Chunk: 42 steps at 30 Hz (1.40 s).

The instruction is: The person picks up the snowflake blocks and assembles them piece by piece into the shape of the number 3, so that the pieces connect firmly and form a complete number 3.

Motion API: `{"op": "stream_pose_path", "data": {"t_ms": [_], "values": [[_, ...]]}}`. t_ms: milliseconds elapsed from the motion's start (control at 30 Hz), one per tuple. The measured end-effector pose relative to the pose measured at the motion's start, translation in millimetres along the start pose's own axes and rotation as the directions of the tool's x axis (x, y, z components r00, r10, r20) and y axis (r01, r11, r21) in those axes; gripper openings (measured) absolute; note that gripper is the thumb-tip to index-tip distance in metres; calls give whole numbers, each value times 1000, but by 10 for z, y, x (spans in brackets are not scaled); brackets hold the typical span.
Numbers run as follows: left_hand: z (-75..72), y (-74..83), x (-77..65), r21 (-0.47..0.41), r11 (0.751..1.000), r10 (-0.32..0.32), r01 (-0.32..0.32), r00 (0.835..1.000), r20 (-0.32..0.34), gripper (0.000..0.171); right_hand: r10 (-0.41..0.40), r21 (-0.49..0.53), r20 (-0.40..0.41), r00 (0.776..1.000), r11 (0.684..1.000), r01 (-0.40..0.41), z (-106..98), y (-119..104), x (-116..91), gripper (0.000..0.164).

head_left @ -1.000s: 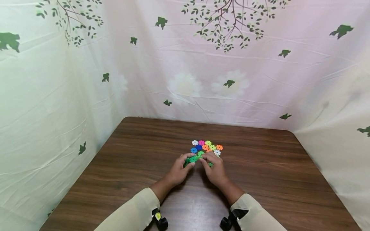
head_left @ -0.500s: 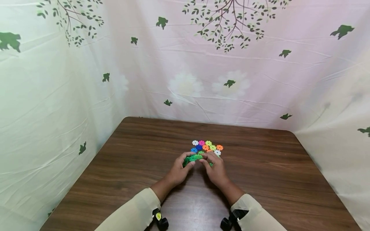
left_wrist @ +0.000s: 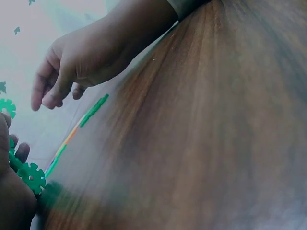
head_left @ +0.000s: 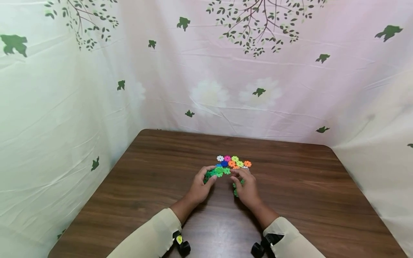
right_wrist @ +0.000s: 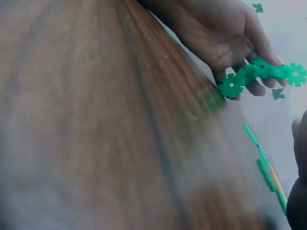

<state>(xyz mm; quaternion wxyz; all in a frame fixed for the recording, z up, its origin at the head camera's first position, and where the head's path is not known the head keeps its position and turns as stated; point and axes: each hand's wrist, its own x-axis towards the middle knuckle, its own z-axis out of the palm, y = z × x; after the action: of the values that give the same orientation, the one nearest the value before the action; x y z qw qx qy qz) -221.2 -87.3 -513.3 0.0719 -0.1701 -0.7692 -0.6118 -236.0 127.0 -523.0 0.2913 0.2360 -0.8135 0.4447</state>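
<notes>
I observe the left hand (head_left: 199, 185) clamped on linked green discs (head_left: 219, 171) above the table (head_left: 145, 186); the right hand (head_left: 247, 187) hangs apart, loosely curled, unloaded; the yellow wrist label (head_left: 179, 239) is unreadably small.

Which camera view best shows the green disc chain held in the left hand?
The right wrist view: the green disc chain shows large, its discs in a row, in the left hand. The head view shows it small and partly covered; the left wrist view, only fragments at the left edge.
</notes>
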Motion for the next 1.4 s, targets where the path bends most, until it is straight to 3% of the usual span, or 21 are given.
{"op": "stream_pose_path", "data": {"t_ms": [133,267,400,533,667,800,1133,1400], "values": [[18,-10,-4,-14,1000,7,-7,1000,-3,38,116,-100,2,993,988,-115,-32,12,-45,22],[28,-17,-5,-49,999,21,-22,1000,-16,37,273,-176,43,961,949,-261,-88,-13,-78,18],[19,-16,-8,-67,998,22,-23,1000,-13,34,356,-201,85,931,921,-334,-133,-46,-81,12],[-1,-22,-24,-53,998,32,-33,999,-13,31,361,-175,100,927,924,-341,-151,-34,-76,11],[-10,-33,-27,-40,998,56,-56,998,-16,30,307,-119,133,942,949,-293,-190,0,-69,12],[-1,-36,-17,-60,996,68,-69,998,-13,31,275,-84,184,944,961,-264,-247,22,-68,13],[4,3,-26,-70,996,44,-46,999,-32,33,377,-180,199,904,921,-345,-253,37,-83,11],[-27,18,-28,-53,996,72,-73,997,-23,36,428,-229,207,880,895,-382,-216,-3,-52,9]]}}
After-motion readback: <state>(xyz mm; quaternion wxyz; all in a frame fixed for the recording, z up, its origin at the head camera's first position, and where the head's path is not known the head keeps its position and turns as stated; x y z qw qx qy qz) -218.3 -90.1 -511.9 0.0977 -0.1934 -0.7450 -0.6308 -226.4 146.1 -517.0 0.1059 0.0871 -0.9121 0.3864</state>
